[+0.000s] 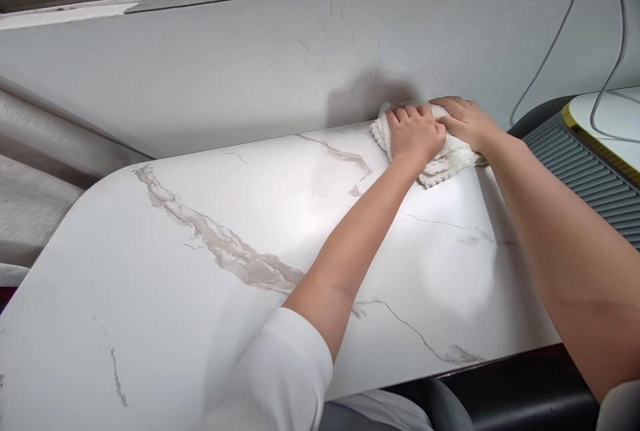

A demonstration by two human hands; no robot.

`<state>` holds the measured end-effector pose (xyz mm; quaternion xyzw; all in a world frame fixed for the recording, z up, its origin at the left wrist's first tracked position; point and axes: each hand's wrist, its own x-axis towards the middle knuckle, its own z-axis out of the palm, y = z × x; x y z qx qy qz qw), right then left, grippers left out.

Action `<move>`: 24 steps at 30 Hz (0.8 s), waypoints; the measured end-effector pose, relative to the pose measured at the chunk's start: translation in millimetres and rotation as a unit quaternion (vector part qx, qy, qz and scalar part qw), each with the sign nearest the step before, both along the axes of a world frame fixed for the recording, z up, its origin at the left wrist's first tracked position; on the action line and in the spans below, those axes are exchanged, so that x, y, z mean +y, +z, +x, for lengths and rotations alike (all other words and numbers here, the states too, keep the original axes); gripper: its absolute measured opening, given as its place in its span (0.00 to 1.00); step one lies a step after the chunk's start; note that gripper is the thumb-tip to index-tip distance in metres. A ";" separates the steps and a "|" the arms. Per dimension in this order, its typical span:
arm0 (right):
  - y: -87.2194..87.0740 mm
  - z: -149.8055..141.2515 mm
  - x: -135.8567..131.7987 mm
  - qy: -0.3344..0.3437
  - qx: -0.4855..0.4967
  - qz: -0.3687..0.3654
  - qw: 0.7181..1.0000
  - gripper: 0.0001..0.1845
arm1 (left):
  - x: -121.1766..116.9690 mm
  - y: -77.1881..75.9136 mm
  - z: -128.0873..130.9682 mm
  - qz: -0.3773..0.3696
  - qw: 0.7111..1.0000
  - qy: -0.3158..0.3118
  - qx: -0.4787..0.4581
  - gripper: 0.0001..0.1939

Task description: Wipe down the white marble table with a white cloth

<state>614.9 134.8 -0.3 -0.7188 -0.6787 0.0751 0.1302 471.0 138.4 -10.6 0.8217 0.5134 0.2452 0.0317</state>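
Note:
A cream-white cloth (449, 163) lies bunched on the marble-patterned white table top (280, 211), against the edge by the wall. My left hand (415, 132) presses down on it with the fingers curled over its far side. Just to the right, my right hand (465, 125) grips the same cloth, its thumb close to my left hand. Folds of the cloth stick out below and to the left of my hands. What lies beneath the cloth is hidden.
Behind the table rises a pale wall (200, 91). To the right stands a grey ribbed piece with a yellow-edged white top (615, 114), with a cable (550, 37) hanging near it. Light curtain-like folds (40, 164) are at left. A dark seat (525, 391) is below the front edge.

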 end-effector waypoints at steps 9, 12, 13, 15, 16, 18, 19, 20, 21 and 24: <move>9.4 8.1 -39.7 -0.049 0.013 -0.006 0.999 0.30 | -25.1 0.4 16.4 0.020 0.999 -0.041 0.014 0.20; 9.7 11.1 -61.1 -0.045 0.019 -0.002 0.999 0.29 | -44.2 1.9 19.1 0.023 0.998 -0.051 0.019 0.21; 9.3 12.5 -69.1 -0.047 0.022 0.003 0.999 0.28 | -51.8 2.4 19.9 0.022 0.998 -0.055 0.020 0.21; 8.4 15.2 -86.3 -0.050 0.023 0.006 0.998 0.27 | -68.6 3.3 21.3 0.020 0.998 -0.061 0.019 0.22; 8.2 16.2 -95.4 -0.054 0.022 0.005 0.998 0.27 | -77.5 3.6 21.8 0.020 0.998 -0.062 0.017 0.22; 8.4 17.1 -114.4 -0.064 0.017 -0.002 0.998 0.27 | -95.8 3.5 22.2 0.022 0.997 -0.067 0.011 0.23; 8.7 17.1 -124.2 -0.069 0.017 -0.007 0.997 0.27 | -104.9 3.2 22.0 0.024 0.997 -0.071 0.007 0.23; 9.0 16.8 -134.2 -0.074 0.017 -0.011 0.997 0.27 | -114.0 2.6 21.6 0.027 0.997 -0.076 0.005 0.23; 9.2 16.3 -144.3 -0.078 0.018 -0.014 0.997 0.27 | -123.0 1.9 20.9 0.030 0.996 -0.081 0.005 0.24; 8.5 14.2 -175.6 -0.090 0.020 -0.012 0.996 0.28 | -149.3 -0.3 17.3 0.052 0.994 -0.094 0.015 0.25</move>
